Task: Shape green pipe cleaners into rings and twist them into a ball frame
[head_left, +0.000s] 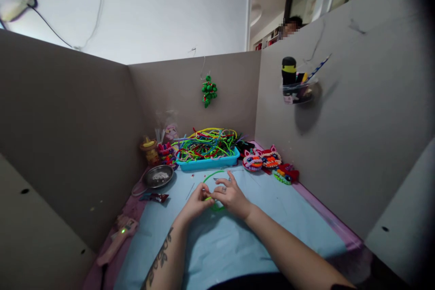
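Note:
Over the middle of the table, my left hand (197,200) pinches a bright green pipe cleaner (213,173) between thumb and fingers. My right hand (234,197) meets it there, thumb and index finger closed on the same piece while its other fingers are raised. One length of the green pipe cleaner curves up behind the hands, and another loop shows below the fingertips. The exact spot where the fingers press is partly hidden. Just beyond the hands stands a blue tray (208,164) heaped with colourful pipe cleaners (207,145).
At left are a metal pan (158,176), a dark red wrapper (159,198) and a pink glue gun (117,242) with a green light. Colourful fuzzy pieces (252,161) lie at right. Partitions surround the table, bearing a green ornament (209,92) and a clear cup (299,93).

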The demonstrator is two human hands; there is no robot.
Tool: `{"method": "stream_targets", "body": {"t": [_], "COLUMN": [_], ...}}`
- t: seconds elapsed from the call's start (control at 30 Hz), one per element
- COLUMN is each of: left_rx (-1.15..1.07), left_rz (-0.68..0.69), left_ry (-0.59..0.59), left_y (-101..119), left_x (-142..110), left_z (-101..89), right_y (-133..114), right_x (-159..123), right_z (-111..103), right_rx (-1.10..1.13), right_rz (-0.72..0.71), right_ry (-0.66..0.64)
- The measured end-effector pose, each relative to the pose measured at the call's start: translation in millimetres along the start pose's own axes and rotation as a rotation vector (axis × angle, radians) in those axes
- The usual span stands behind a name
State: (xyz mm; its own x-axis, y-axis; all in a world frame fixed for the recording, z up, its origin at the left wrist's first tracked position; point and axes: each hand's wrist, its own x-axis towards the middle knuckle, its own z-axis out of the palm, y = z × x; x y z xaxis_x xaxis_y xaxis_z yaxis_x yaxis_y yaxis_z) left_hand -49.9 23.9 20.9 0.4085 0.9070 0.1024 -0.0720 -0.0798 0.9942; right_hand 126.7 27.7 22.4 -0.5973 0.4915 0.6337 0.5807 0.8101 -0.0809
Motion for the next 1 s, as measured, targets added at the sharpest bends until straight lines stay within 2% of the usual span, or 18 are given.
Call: {"method": "stream_targets", "body": {"t": [0.17, 0.3, 0.43, 0.6, 0.7, 0.87, 0.93, 1.0], "left_rx": [0.033, 0.238, 0.500, 0.751, 0.825, 0.667, 0.541, 0.405], "left_rz": [0.015, 0.136, 0.255, 0.312, 0.336, 0.343, 0.297, 0.211], "left_ry": [-0.017, 0.042, 0.135, 0.257, 0.287, 0.205, 0.174, 0.193], "left_y": [0, -1, -4, -8, -9, -6, -5, -6], "left_x": [-1, -1, -1, 1, 1, 0, 2, 5], "left_z": [-1.5, -1.0, 2.6, 7.7, 9.5, 9.5, 7.8, 4.7], "right_y": [0, -3, -6, -6, -4, 1, 6, 12], "right_x": [1, 1, 1, 6, 8, 10, 11, 11], "right_z": [-4, -6, -3, 6, 8, 10, 10, 10], "right_rx": [0.032, 0.097, 0.163, 0.280, 0.328, 0.367, 0.432, 0.573], "right_rz": [0.015, 0.064, 0.168, 0.348, 0.423, 0.515, 0.560, 0.567], "right_ry": [-0.020, -0.010, 0.022, 0.113, 0.161, 0.183, 0.180, 0.175]}}
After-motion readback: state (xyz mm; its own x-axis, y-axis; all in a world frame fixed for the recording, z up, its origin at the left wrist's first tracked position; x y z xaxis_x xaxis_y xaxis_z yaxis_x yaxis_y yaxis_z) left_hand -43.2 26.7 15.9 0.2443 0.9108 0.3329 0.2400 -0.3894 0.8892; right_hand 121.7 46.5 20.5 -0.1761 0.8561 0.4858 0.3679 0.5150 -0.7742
